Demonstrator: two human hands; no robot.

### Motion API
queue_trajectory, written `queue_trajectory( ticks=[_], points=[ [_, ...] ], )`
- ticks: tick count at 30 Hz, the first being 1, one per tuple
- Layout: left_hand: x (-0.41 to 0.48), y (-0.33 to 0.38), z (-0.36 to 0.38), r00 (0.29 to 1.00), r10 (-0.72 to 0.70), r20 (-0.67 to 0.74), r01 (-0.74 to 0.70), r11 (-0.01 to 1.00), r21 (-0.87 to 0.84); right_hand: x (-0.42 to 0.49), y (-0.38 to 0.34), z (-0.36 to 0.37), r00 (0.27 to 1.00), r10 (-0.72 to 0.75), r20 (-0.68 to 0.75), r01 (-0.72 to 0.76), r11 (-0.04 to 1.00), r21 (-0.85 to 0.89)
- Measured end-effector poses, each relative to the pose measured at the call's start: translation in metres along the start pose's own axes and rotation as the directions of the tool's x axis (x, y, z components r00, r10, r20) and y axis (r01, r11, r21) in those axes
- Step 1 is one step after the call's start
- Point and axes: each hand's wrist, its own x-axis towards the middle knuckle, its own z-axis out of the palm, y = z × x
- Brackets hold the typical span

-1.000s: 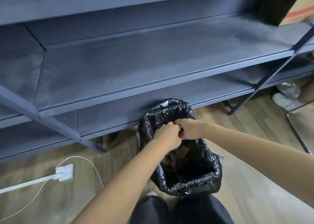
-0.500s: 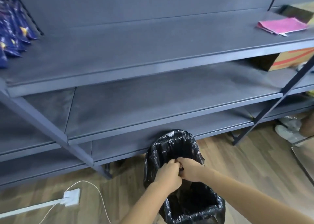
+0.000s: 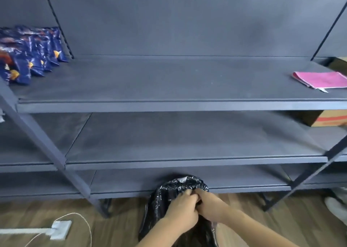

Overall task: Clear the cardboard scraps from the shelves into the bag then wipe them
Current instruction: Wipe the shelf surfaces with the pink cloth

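Head view.

- Left hand (image 3: 183, 208): low centre, fingers curled in, knuckles touching those of the right hand. What the fingertips pinch is hidden, so the grip cannot be told.
- Right hand (image 3: 210, 203): just beside the left hand and pressed against it, fingers likewise curled. Whether it holds anything cannot be told.
- Crinkled black plastic bag (image 3: 165, 198): directly under and behind both hands, standing on the floor. Its gathered far rim rises just beyond the knuckles and against the front edge of the lowest shelf. The hands sit over its mouth and touch the plastic.
- Dark blue-grey metal shelves (image 3: 169, 104): three tiers beyond and above the hands, with slanted uprights to either side.
- Folded pink cloth (image 3: 321, 79): on the top visible tier, far up and to the right of the hands.
- Glossy blue snack packets (image 3: 32, 53): a row on the same tier, far up and to the left of the hands.
- Brown cardboard box with red stripe (image 3: 332, 118): middle tier, well to the right of the hands.
- White power strip (image 3: 60, 230) with white cord: on the wooden floor (image 3: 116, 231), well to the left of the left hand.
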Motion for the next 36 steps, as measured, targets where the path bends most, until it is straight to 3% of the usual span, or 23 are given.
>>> queue_trajectory(
  ticks=[4, 8, 13, 19, 26, 30, 36],
  points=[
    [0.037, 0.059, 0.000, 0.996, -0.032, -0.083, 0.029, 0.999, -0.040, -0.001, 0.051, -0.047, 0.998, -0.053, -0.040, 0.050, 0.996, -0.075],
    [0.069, 0.120, -0.006, 0.989, -0.052, -0.142, 0.043, 0.997, -0.064, -0.010, 0.099, -0.096, 0.994, -0.073, -0.082, 0.077, 0.996, 0.040],
    [0.089, 0.174, -0.016, 0.977, -0.019, -0.212, -0.002, 0.995, -0.097, -0.027, 0.145, -0.154, 0.988, -0.154, -0.032, 0.152, 0.987, -0.054],
    [0.110, 0.231, -0.054, 0.921, 0.165, -0.354, -0.184, 0.983, -0.021, -0.072, 0.182, -0.229, 0.947, -0.171, -0.272, 0.194, 0.979, 0.060],
    [0.138, 0.318, -0.101, 0.804, 0.301, -0.513, -0.323, 0.945, 0.049, -0.108, 0.225, -0.310, 0.813, -0.186, -0.552, 0.277, 0.957, 0.085],
    [0.181, 0.361, -0.130, 0.765, 0.295, -0.573, -0.260, 0.955, 0.144, -0.088, 0.251, -0.362, 0.714, -0.224, -0.663, 0.341, 0.939, 0.049],
    [0.245, 0.409, -0.144, 0.786, 0.213, -0.581, -0.131, 0.975, 0.179, -0.049, 0.291, -0.413, 0.710, -0.276, -0.648, 0.361, 0.933, -0.001]
  ],
)
